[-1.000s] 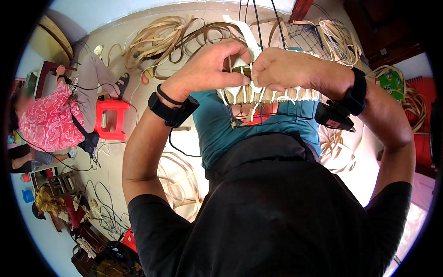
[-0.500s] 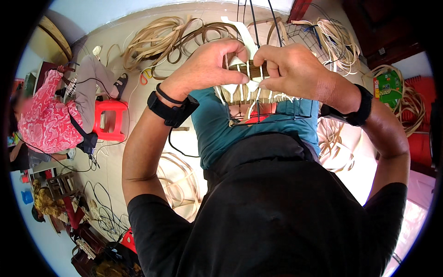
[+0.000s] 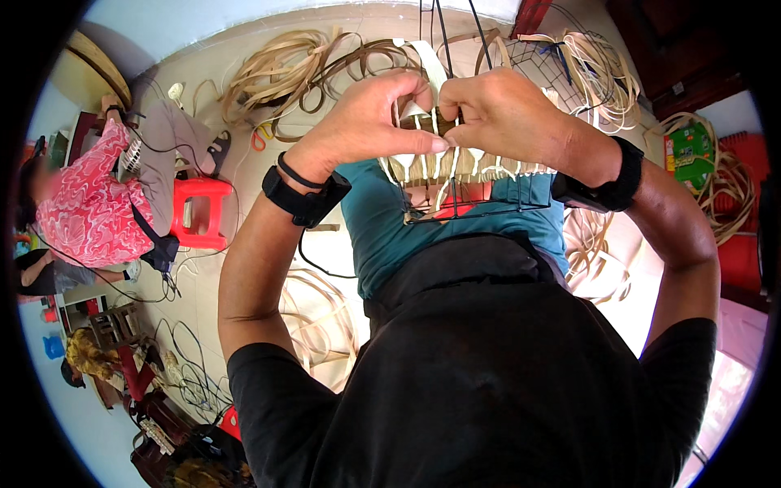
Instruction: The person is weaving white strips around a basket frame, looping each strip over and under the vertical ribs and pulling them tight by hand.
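A black wire frame (image 3: 480,211), partly woven with tan and brown flat strips (image 3: 464,166), rests over my lap. White cords cross the weave from top to bottom. A flat white strip (image 3: 429,63) rises above the weave, with its lower part between my hands. My left hand (image 3: 370,118) curls around the strip's left side, thumb pointing right and fingertips bent behind. Close against it, my right hand (image 3: 503,118) pinches at the strip, its thumb nearly touching my left thumb. The exact grip points are partly hidden by the fingers.
Coils of tan strips (image 3: 272,73) lie on the floor beyond the frame, with pale coils (image 3: 598,77) farther right. At left, a person in a pink patterned top (image 3: 89,195) sits near a red plastic stool (image 3: 199,213). A black cable (image 3: 317,264) hangs by my left wrist.
My right hand has shifted left, closer to my left hand. The white strip's upper end now sits lower and leans less. The person at left has moved an arm.
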Available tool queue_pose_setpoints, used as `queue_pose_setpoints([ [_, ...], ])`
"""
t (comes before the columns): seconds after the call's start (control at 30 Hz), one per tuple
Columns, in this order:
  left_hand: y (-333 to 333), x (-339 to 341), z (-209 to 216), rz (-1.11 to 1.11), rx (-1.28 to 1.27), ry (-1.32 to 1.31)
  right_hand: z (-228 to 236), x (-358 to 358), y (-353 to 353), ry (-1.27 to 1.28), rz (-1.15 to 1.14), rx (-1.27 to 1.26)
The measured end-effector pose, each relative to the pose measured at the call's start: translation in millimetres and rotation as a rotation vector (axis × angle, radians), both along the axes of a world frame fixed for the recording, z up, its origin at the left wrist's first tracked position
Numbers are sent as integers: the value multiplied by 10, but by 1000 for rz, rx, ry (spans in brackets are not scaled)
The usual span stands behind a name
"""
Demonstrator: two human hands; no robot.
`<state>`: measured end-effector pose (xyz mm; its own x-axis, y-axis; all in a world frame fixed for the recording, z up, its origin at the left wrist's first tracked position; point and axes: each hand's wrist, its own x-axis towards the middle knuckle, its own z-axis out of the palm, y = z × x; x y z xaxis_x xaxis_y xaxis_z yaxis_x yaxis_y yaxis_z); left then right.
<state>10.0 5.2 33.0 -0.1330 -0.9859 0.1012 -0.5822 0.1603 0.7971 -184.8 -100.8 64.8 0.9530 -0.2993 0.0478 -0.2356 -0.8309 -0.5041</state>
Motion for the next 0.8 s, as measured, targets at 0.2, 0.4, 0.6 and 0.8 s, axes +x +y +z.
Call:
queue_pose_setpoints([
  [0.2,16,-49,-45,45,-67,-29,78,23,-133,-138,66,-29],
  [0.4,34,-135,29,84,51,81,-29,110,-431,-182,56,-590],
  [0.6,66,-159,29,103,78,94,4,232,-406,36,10,-270],
  [0.8,67,-150,-16,87,63,124,45,316,-405,132,-22,-151],
])
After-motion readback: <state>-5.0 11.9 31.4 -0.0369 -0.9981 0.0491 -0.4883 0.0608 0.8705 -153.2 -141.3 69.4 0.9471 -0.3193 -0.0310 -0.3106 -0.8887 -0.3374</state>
